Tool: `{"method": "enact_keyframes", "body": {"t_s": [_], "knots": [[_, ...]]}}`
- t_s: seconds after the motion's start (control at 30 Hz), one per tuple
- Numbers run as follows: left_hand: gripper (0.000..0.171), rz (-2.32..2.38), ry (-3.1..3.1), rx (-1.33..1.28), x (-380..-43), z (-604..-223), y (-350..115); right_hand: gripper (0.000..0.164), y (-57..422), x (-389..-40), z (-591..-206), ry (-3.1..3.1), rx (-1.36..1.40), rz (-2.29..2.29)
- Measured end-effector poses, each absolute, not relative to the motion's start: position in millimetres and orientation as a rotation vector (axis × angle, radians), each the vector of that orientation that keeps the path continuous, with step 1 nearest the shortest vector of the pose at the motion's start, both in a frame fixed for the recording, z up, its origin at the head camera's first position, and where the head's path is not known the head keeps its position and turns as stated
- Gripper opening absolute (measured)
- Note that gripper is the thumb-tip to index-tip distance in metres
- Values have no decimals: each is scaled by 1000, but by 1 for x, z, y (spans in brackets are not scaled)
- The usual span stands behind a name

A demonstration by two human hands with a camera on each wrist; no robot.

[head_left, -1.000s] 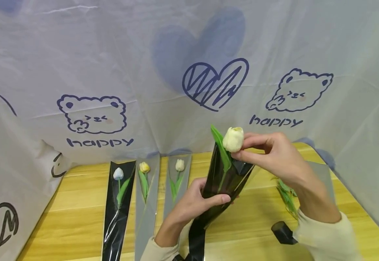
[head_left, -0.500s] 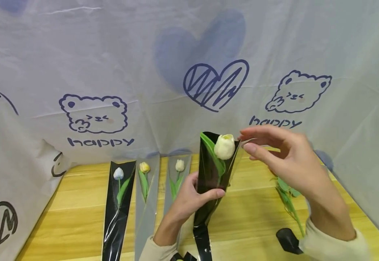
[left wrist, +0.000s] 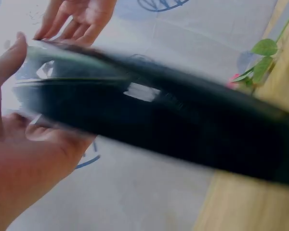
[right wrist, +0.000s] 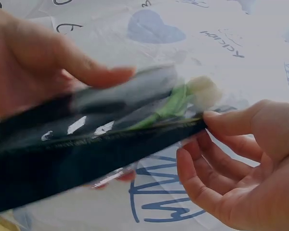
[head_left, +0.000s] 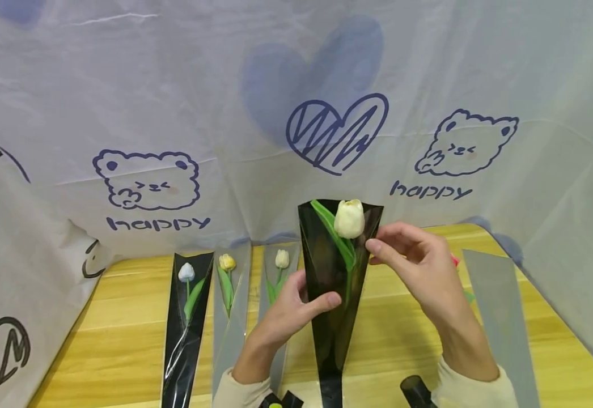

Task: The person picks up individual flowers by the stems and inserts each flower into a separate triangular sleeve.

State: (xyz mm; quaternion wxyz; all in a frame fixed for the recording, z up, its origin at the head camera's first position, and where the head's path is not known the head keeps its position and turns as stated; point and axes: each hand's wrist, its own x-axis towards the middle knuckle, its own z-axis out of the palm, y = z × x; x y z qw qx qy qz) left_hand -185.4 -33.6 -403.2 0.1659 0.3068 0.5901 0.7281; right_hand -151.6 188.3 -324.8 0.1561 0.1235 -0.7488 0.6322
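Observation:
A white tulip (head_left: 350, 220) with a green leaf stands inside a black flower sleeve (head_left: 329, 334), its bloom at the sleeve's wide top. My left hand (head_left: 288, 326) grips the middle of this sleeve, thumb across the front and fingers behind. At the sleeve's upper right edge, my right hand (head_left: 421, 263) pinches the film between thumb and fingers. The right wrist view shows the right thumb (right wrist: 231, 120) on that edge, close to the blurred bloom. In the left wrist view the dark sleeve (left wrist: 183, 115) is blurred and hides much of the tulip.
On the wooden table (head_left: 118, 317) at left lie a black sleeve with a pale tulip (head_left: 186, 273), a grey one with a yellow tulip (head_left: 227, 263), and another with a whitish tulip (head_left: 282, 259). A grey sleeve (head_left: 500, 323) lies at right, beside a partly hidden pink-red flower (left wrist: 233, 81).
The right hand has gone from the bloom to the sleeve's right edge, which it now pinches. The tulip sits lower in the sleeve, and the sleeve has turned more upright, its top spread wider.

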Motion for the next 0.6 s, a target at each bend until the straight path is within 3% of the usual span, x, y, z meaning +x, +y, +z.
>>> {"method": "enact_keyframes", "body": {"t_s": [0.1,0.33,0.6], "knots": [[56,2160,1741,746,-188,-400,-40,11,188,-153,-320,-2057,327,1859],[13,2338,1867,618,-183,-388,-38,11,186,-156,-312,-1962,344,1878],[13,2384,1969,592,-179,-373,-34,12,182,-159,-298,-1990,328,1689]]}}
